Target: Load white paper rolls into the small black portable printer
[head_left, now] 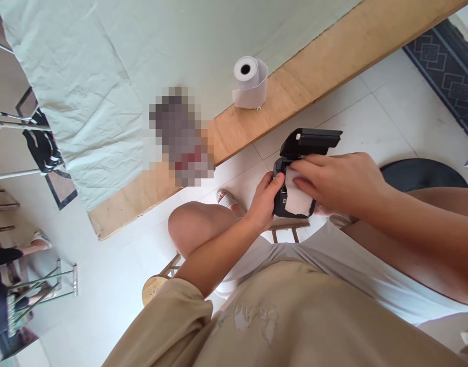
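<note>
My left hand [265, 198] is wrapped round the left side of a small black portable printer [293, 210], thumb on top, above my lap. Its hinged lid [312, 142] stands open on the far side. A piece of white paper [297, 196] lies over the printer's front, with a ragged lower edge. The fingers of my right hand [326, 176] are closed over the paper's upper part at the opening; they hide what is inside. On the table edge beyond stands a white paper roll [250, 81], its loose end partly unwound.
A wooden table [291, 92] under a pale green cloth [188, 41] runs across in front. A pixelated item [180, 137] lies near its edge. Below right is a round black seat [425, 173]. A metal-framed stool [43, 288] and another person's foot [41, 239] are at far left.
</note>
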### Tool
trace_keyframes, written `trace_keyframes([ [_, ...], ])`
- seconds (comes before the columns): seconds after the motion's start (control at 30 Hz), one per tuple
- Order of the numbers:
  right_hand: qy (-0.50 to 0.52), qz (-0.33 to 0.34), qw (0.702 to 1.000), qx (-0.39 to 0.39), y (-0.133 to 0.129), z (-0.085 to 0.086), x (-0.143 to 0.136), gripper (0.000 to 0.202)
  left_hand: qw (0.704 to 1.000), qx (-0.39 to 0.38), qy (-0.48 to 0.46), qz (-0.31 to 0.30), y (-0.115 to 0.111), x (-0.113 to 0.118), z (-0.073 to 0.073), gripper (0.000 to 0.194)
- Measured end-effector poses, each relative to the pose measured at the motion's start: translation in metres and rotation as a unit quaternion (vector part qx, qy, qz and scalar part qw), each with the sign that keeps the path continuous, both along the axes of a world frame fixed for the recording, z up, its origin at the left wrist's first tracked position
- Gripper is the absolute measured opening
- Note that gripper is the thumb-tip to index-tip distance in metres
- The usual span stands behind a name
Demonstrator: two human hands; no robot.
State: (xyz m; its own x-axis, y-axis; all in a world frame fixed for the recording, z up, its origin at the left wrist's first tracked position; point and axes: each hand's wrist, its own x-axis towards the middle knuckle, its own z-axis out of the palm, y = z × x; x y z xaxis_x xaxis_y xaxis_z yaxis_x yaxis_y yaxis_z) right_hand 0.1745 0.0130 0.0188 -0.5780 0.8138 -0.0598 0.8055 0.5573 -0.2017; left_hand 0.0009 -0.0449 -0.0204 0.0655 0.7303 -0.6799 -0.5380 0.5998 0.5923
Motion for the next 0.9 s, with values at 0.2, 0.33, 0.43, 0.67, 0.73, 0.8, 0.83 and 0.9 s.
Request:
trace_keyframes([
  [0.2,-0.138,0.010,0.980,-0.142,0.003,0.013,-0.015,0.022,1.000,0.003,0.016,-0.009,0.000,0.000,-0.005,0.053],
  [0.33,-0.168,-0.032,0.967,-0.190,0.012,0.017,-0.014,0.025,1.000,0.005,0.016,-0.022,-0.001,0.002,-0.010,0.059],
  [0.43,-0.068,-0.090,0.964,-0.241,0.018,0.025,0.001,0.031,1.000,-0.003,0.008,-0.004,0.000,0.003,-0.011,0.060],
  [0.67,0.421,-0.281,0.820,-0.267,0.041,0.051,0.019,0.032,1.000,-0.006,0.000,0.023,0.004,-0.002,-0.004,0.058],
  [0.73,0.419,-0.272,0.839,-0.218,0.054,0.056,0.011,0.015,1.000,-0.007,0.007,0.022,0.004,-0.002,-0.002,0.062],
  [0.8,0.404,-0.246,0.872,-0.124,0.071,0.058,0.002,0.014,1.000,-0.006,0.017,0.018,0.003,-0.003,-0.001,0.066],
  [0.83,0.403,-0.224,0.884,-0.072,0.081,0.057,-0.002,0.017,1.000,-0.005,0.021,0.016,0.002,-0.003,0.000,0.067],
  [0.9,0.410,-0.161,0.897,0.015,0.101,0.054,-0.008,0.035,1.000,-0.005,0.025,0.014,0.001,-0.004,0.001,0.067],
])
